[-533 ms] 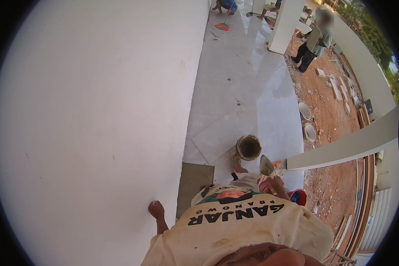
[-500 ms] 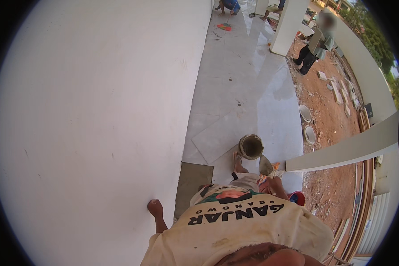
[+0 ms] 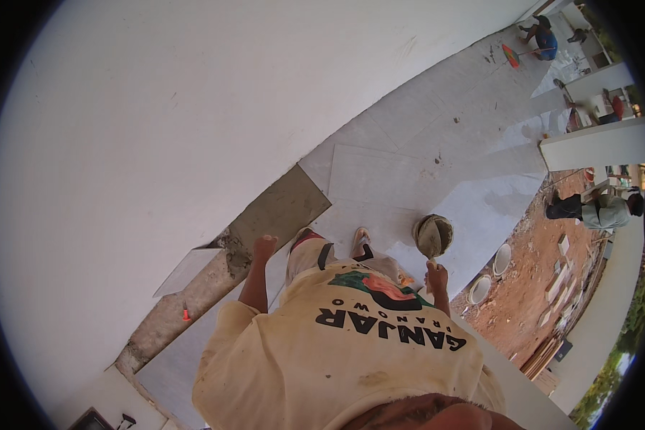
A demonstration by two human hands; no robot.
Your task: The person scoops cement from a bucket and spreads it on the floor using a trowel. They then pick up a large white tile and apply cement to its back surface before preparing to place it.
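Note:
My right hand (image 3: 436,276) is closed round the handle of a trowel (image 3: 429,244). The trowel's blade reaches into the mouth of a round, mortar-crusted bucket (image 3: 448,223) on the tiled floor. My left hand (image 3: 265,246), fingers curled and with nothing visible in it, is over the near end of a smooth grey-brown mortar bed (image 3: 283,203) along the white wall. A pale tile (image 3: 186,272) leans at the wall's foot, beside a strip of rough, bare floor (image 3: 170,321). A small orange-red piece (image 3: 186,314) stands on that strip.
Grey floor tiles (image 3: 380,175) stretch away along the wall (image 3: 193,122). A person in blue (image 3: 545,39) crouches far off by a red-green broom (image 3: 510,56). Right, on red soil (image 3: 527,287), are two pale buckets (image 3: 480,289) and another person (image 3: 600,209). A white pillar (image 3: 598,143) stands nearby.
My view has turned toward the left, bringing the leaning tile and bare strip in. My left hand has come off the wall; my right hand has brought the trowel to the bucket.

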